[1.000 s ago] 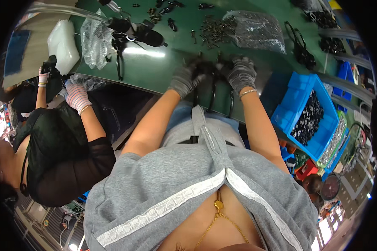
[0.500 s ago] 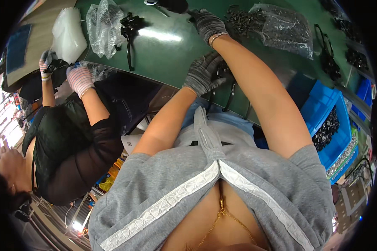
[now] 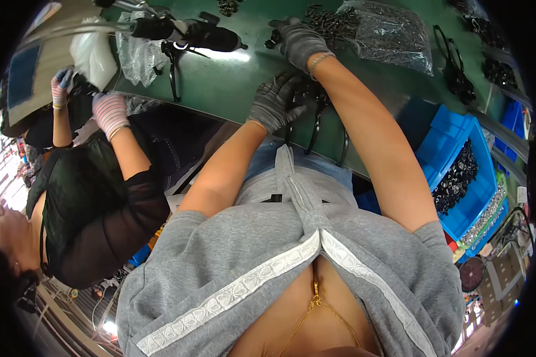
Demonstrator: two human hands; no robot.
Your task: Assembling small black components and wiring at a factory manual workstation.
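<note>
My left hand (image 3: 273,102), in a grey glove, lies with its fingers spread over the left side of several black brake levers (image 3: 317,122) at the table's near edge. Its thumb points right, and its fingertips touch dark parts partly hidden under them. My right hand (image 3: 302,43), gloved too, is farther off, beside a pile of small black parts (image 3: 333,22). Its fingers curl around something small and dark that I cannot make out. Left of it a black power screwdriver (image 3: 211,35) hangs above the table. Another black lever (image 3: 174,74) lies beneath the screwdriver.
Clear plastic bags (image 3: 393,41) lie at the back right, and bubble wrap (image 3: 138,53) at the left. Black cabled parts (image 3: 455,71) sit farther right. A blue bin (image 3: 458,128) of black pieces stands near my right arm. A co-worker's striped gloved hand (image 3: 110,113) works at left.
The power screwdriver has come down and left from the top edge, away from my right hand. My right fingers have curled in. My left hand stays by the levers; the view has shifted slightly.
</note>
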